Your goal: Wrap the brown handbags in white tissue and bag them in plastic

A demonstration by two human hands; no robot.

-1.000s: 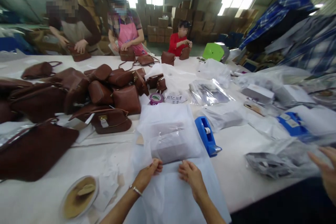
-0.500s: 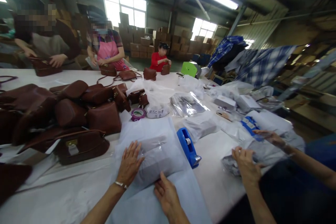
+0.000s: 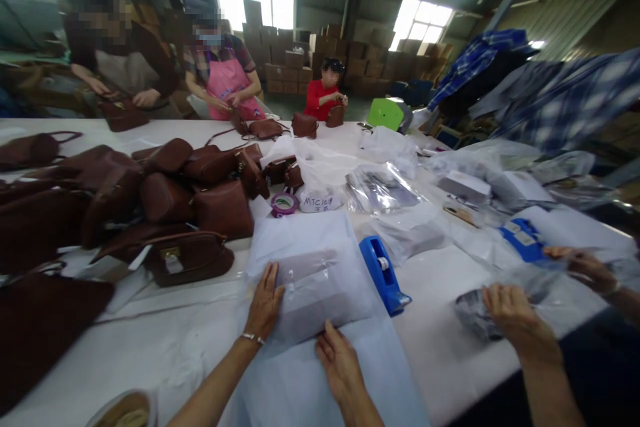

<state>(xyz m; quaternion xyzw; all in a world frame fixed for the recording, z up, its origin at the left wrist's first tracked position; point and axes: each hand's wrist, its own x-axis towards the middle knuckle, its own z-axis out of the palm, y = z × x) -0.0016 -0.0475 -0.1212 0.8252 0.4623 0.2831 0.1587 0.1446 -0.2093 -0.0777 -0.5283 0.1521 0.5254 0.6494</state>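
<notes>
A parcel in frosted translucent plastic [image 3: 315, 293], with a greyish shape showing through, lies on white sheets in front of me. My left hand [image 3: 266, 305] rests on its left side, fingers stretched out. At its near edge is my right hand [image 3: 342, 361], palm turned inward and fingers extended, touching or nearly touching the plastic. Neither hand grips anything. Just right of the parcel stands a blue tape dispenser [image 3: 384, 275]. Beyond the parcel are a purple tape roll [image 3: 284, 204] and a white bundle with handwriting [image 3: 320, 200].
Brown leather handbags [image 3: 170, 197] are heaped on the left. A co-worker's hand [image 3: 517, 320] at right presses clear plastic, near a second blue dispenser [image 3: 523, 239]. Several people work across the table. A round container [image 3: 123, 411] shows at the bottom left.
The view has turned left and tilted down, so everything sits farther right and the round container has come into view. My hands stay about the same on the parcel.
</notes>
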